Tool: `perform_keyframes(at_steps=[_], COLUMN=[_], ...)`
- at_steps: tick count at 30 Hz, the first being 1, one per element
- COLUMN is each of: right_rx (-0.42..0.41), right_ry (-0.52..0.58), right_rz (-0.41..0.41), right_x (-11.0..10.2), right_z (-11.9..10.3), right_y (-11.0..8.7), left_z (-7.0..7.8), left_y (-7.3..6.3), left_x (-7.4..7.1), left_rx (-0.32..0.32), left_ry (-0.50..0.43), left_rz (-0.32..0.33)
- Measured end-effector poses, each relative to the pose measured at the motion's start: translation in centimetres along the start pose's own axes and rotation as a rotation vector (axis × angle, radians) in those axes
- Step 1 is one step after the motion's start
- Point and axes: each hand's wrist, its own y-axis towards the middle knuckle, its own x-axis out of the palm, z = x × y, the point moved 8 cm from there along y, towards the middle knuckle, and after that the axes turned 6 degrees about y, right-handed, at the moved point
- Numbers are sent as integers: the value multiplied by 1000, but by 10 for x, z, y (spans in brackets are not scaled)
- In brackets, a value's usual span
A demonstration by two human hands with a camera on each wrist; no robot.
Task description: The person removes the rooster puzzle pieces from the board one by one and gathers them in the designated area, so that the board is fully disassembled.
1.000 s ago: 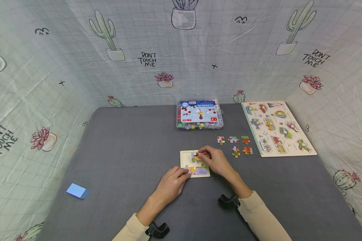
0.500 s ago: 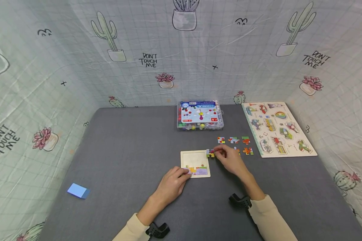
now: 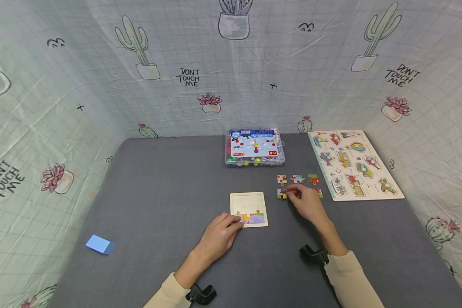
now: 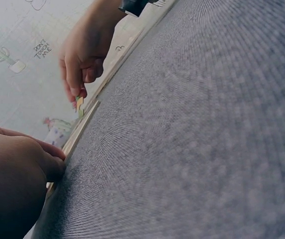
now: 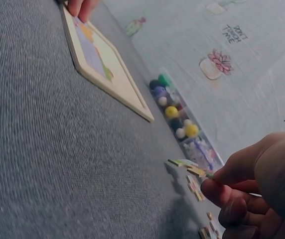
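My left hand (image 3: 220, 233) holds the lower left corner of a small square wooden puzzle tray (image 3: 266, 214), fingertips over its rim. Joined pieces with purple, orange and green print fill the tray's bottom row; bare wood shows above them. To the right of the tray, my right hand (image 3: 306, 203) pinches a jigsaw piece (image 3: 281, 193) between thumb and fingers. In the right wrist view this jigsaw piece (image 5: 195, 171) is slightly above the table, its shadow below. Loose pieces (image 3: 297, 179) lie in a row just behind the right hand, and another is partly hidden by that hand.
A clear plastic box (image 3: 255, 147) of coloured beads stands at the back of the grey table. On the right lies a large picture puzzle board (image 3: 356, 164). A blue block (image 3: 99, 244) sits at the far left. Printed cloth (image 3: 254, 102) walls the table's back and sides.
My right hand has lifted the jigsaw piece out of the tray and carried it right, to beside the loose pieces. My left hand stays on the tray's corner.
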Motion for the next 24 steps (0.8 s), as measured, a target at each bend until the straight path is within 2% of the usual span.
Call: perform_keyframes(at_steps=[16,24], right_rx=[-3,18], right_ry=[-110,-188], right_rz=[-10,-100], right_x=[-3,5], right_z=[6,7], right_y=[2,4], left_z=[0,0], left_y=[0,0], left_x=[-1,-2], left_rx=[0,6], left_ry=[-7,-8], left_rz=[24,33])
